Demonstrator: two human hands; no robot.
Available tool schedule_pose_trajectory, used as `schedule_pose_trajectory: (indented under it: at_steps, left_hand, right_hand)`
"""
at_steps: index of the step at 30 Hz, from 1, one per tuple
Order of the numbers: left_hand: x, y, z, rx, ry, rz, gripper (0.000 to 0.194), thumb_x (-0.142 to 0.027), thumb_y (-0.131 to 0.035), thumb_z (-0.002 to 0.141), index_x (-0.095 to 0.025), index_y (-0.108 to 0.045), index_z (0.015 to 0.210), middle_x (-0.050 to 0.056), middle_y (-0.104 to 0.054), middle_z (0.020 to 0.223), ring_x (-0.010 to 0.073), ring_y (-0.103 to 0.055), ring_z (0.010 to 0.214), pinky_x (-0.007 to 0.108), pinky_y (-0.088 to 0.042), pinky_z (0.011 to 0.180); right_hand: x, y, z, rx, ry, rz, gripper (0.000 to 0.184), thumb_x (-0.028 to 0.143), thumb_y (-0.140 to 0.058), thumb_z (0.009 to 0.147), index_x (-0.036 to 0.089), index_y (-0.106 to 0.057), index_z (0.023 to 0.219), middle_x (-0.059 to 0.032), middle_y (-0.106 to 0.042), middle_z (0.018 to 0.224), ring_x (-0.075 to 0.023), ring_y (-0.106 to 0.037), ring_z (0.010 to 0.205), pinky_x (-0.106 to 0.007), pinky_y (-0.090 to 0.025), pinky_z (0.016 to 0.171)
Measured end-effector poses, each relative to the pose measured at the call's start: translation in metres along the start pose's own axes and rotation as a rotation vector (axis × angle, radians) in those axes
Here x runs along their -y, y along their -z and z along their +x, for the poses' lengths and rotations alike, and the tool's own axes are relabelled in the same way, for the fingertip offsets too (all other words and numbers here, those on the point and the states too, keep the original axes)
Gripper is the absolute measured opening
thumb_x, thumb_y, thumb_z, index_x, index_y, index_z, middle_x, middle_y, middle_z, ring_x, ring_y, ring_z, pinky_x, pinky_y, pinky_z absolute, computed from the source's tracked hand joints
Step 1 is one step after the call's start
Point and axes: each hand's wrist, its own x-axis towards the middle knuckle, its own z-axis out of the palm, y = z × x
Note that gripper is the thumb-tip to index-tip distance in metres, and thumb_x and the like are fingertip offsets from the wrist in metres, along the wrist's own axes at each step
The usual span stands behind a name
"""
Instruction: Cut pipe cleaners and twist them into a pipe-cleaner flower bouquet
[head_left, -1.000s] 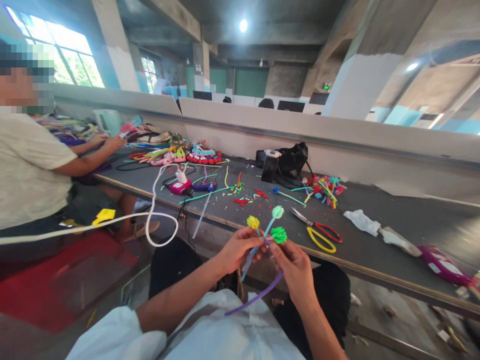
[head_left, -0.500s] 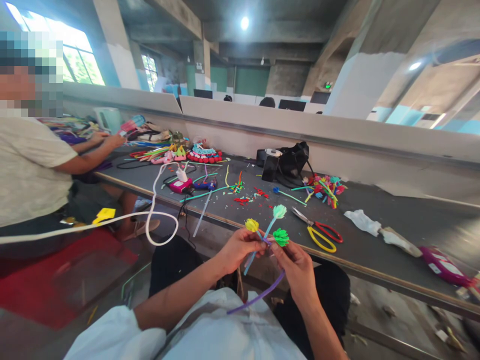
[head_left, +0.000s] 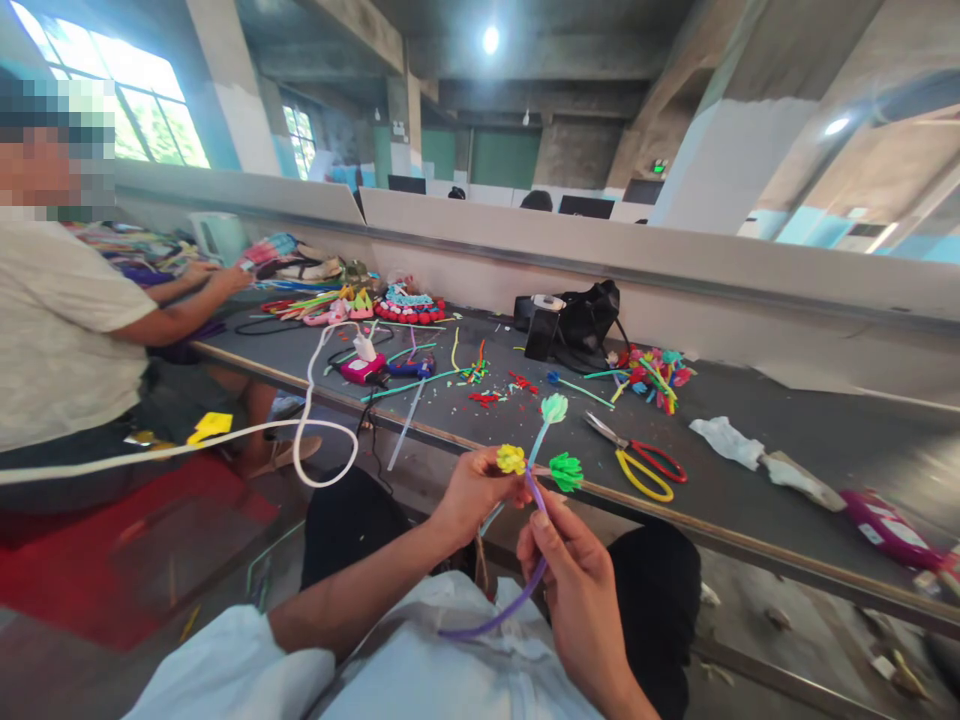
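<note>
Between finger and thumb, my left hand (head_left: 474,495) grips the stems of a small bunch of pipe-cleaner flowers. The bunch has a yellow flower (head_left: 511,459), a pale mint flower (head_left: 554,408) on a light blue stem, and a bright green flower (head_left: 565,472) on the right. My right hand (head_left: 568,570) pinches a purple pipe cleaner (head_left: 517,603) that meets the stems just below the flower heads. Its free end curves down toward my lap. Beyond the hands, scissors (head_left: 637,462) with one red and one yellow handle lie on the table, blades partly apart.
On the dark table (head_left: 750,420) lie cut red scraps (head_left: 487,398), a pile of coloured flowers (head_left: 651,378), a black bag (head_left: 592,318), and a magenta tool (head_left: 892,530). A white cable (head_left: 300,440) loops past the table edge. A co-worker (head_left: 67,320) sits at left.
My right hand has shifted down and nearer me along the purple pipe cleaner, away from the flower heads. The yellow flower has turned slightly right, while my left hand keeps its grip.
</note>
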Motion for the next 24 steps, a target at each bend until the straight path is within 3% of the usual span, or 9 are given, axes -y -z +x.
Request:
schedule_pose_trajectory:
  at_steps: [7, 12, 18, 24]
  left_hand:
    - [0.003, -0.003, 0.002, -0.061, 0.026, -0.093, 0.018, -0.019, -0.082, 0.056, -0.012, -0.071, 0.07, 0.001, -0.068, 0.064, 0.0114, -0.06, 0.06, 0.022, -0.047, 0.062]
    - [0.004, -0.003, 0.002, -0.024, 0.109, -0.117, 0.017, -0.016, -0.08, 0.055, -0.011, -0.072, 0.069, 0.003, -0.069, 0.064, 0.0112, -0.06, 0.059, 0.021, -0.047, 0.061]
    - [0.002, -0.004, 0.0, 0.005, 0.107, -0.099, 0.036, -0.007, -0.078, 0.051, -0.013, -0.071, 0.085, -0.001, -0.067, 0.064, 0.01, -0.059, 0.058, 0.02, -0.045, 0.059]
    - [-0.006, -0.009, -0.003, -0.013, 0.147, -0.122, 0.032, -0.014, -0.08, 0.056, -0.015, -0.068, 0.085, -0.002, -0.065, 0.064, 0.011, -0.058, 0.054, 0.022, -0.045, 0.056]
  right_hand:
    - [-0.001, 0.0, -0.003, -0.016, 0.11, -0.241, 0.033, 0.045, -0.061, 0.09, 0.019, -0.071, 0.11, 0.0033, -0.055, 0.062, -0.01, -0.045, 0.056, -0.02, -0.038, 0.052]
    - [0.005, -0.006, -0.002, 0.029, 0.155, -0.345, 0.034, 0.046, -0.055, 0.093, 0.018, -0.069, 0.106, 0.0034, -0.054, 0.062, -0.0103, -0.045, 0.053, -0.02, -0.036, 0.047]
    - [0.02, -0.018, 0.001, 0.113, 0.225, -0.45, 0.043, 0.046, -0.049, 0.096, 0.018, -0.058, 0.065, 0.0022, -0.053, 0.057, -0.0102, -0.046, 0.052, -0.02, -0.036, 0.049]
    - [0.017, -0.031, 0.004, 0.186, 0.206, -0.413, 0.034, 0.044, -0.044, 0.099, 0.017, -0.064, 0.097, 0.0042, -0.055, 0.057, -0.0108, -0.047, 0.053, -0.022, -0.038, 0.054]
